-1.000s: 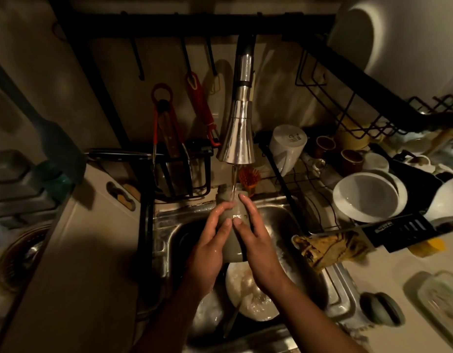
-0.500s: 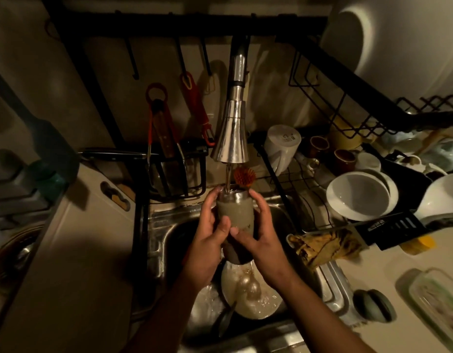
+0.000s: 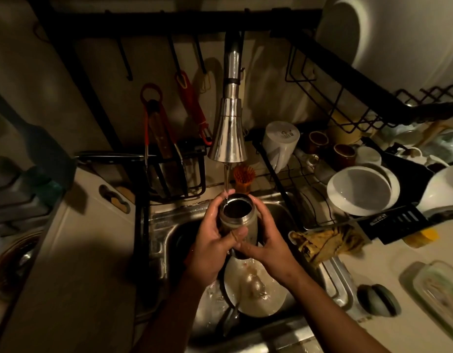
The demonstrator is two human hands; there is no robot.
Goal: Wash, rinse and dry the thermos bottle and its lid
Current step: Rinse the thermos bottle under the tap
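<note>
From the head camera I see both hands wrapped around the bottle [image 3: 242, 222] over the sink [image 3: 169, 225]: my left hand [image 3: 215, 240] grips its left side, my right hand [image 3: 268, 243] its right side and lower part. The bottle stands nearly upright, long axis vertical, open mouth above my fingers. The tap [image 3: 229, 138] is directly above the grip, and its thin stream falls at the far rim. Inside looks dark; water level I cannot tell. Below the grip a dirty plate [image 3: 256, 296] lies in the sink.
</note>
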